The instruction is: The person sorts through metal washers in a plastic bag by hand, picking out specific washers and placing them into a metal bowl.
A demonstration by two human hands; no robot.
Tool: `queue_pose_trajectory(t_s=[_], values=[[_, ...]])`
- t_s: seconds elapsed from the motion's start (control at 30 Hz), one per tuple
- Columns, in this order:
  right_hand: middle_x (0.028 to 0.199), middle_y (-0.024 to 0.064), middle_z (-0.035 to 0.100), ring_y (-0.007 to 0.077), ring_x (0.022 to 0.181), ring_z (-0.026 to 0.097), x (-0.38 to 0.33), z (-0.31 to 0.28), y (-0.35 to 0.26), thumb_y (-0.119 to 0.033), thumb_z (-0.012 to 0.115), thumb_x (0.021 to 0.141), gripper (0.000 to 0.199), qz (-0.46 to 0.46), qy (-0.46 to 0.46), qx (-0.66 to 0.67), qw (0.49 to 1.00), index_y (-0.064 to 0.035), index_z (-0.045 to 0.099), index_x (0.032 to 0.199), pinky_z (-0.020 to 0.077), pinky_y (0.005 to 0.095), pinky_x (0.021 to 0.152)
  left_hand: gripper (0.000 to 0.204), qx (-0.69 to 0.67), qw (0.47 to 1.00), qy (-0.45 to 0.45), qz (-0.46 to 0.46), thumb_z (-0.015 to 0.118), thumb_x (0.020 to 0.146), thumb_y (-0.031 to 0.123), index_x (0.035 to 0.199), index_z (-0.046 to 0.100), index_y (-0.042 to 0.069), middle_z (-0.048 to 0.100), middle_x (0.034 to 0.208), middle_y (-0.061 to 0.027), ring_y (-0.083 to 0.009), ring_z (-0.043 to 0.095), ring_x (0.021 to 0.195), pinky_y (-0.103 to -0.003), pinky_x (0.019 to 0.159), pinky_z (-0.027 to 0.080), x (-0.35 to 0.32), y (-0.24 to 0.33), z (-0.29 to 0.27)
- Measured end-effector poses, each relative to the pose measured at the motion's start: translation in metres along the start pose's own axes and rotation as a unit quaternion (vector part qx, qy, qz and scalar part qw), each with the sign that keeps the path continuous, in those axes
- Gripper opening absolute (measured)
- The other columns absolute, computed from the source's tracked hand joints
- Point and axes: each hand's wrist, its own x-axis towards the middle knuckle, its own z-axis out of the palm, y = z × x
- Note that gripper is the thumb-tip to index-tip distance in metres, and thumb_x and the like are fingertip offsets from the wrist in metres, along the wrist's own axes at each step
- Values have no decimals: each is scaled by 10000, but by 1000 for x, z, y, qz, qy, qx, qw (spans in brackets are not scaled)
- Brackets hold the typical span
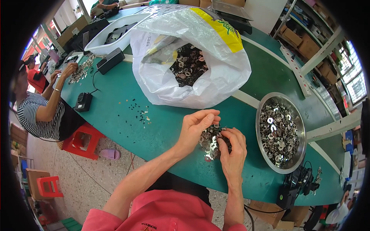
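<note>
Near the table's front edge, the left hand and right hand pinch pieces from a pile of small metal washers beside the steel bowl.

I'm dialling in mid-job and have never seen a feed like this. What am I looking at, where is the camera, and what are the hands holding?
This is one picture from a wide-angle camera worn on a person's head, looking down; there is no machine. The curved edges come from the lens. Both bare forearms enter from below. The left hand and right hand meet over a small pile of metal washers on the green table, fingers in the pile; exactly what each pinches is too small to tell. To the right stands a steel bowl of similar parts. Behind is an open white plastic bag of dark parts. Another person sits at far left.
</note>
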Motion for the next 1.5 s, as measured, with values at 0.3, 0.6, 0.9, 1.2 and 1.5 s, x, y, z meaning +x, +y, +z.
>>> queue_pose_trajectory(t_s=[0.3,0.6,0.9,1.2,1.5], values=[[999,100,600,308,1062,531,-1,-13,-2,-39,674,737,195,25,-11,17,999,-24,628,925,398,392,893,332,-4,998,56,11,524,936,228,1107,599,-47,647,956,-120,-172,602,897,-313,855,468,3,-2,-4],[1053,85,532,298,1096,487,-32,-25,-23,-60,758,625,312,15,-112,5,994,-49,638,913,381,392,883,309,15,998,54,17,534,929,218,1088,613,-35,648,947,-114,-166,603,881,-302,835,472,2,-1,-3],[1049,87,544,303,1102,493,-33,-14,-14,-31,713,681,169,-16,-59,-19,998,-60,623,822,366,413,886,307,19,998,54,18,534,930,212,1087,612,-40,647,943,-114,-167,603,880,-302,836,475,2,-2,-2],[842,51,603,283,979,551,-25,-24,-4,-43,683,729,127,29,-15,-47,998,-62,612,833,389,391,823,305,22,998,50,24,539,927,211,1089,613,-36,648,940,-112,-161,602,876,-296,835,474,2,-3,-3],[894,39,571,265,1018,508,-25,-13,-19,-111,728,694,217,3,-73,-65,995,-79,638,888,355,403,859,289,18,998,53,19,552,918,198,1075,621,-36,648,929,-109,-157,600,862,-294,825,478,2,-2,-3]])
